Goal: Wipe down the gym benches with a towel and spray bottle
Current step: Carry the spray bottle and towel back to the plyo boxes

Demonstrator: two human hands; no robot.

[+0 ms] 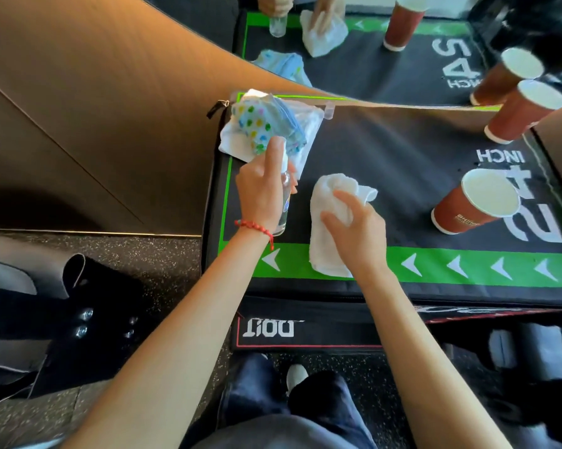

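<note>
my left hand (260,189) is wrapped around the bottle (284,202), fingers closed on its clear body and my forefinger stretched up over the spray top. the bottle stands nearly upright, its base just above the black top of the bench (386,150) near the left green edge line. a red bracelet (255,228) sits on that wrist.

my right hand (357,228) lies on the towel (328,222), fingers spread and curled down, pinching a fold of the white cloth under the fingertips. the towel lies in a long crumpled strip, its near end over the green band with white arrows, its far end bunched on the black part. bottle and towel are near each other but apart.

behind the bottle, in the far left corner of the bench, a spotted cloth (257,124) lies piled on a clear bag (308,124). to the right a brown paper cup (474,202) stands on the big white "24", and another cup (526,115) stands at the far right edge by the word "inch".

a mirror (402,59) behind the bench repeats the hands, the towel and the cups. below, my dark trousers (305,409) and one pale shoe (295,377) show over the speckled floor (127,254).
</note>
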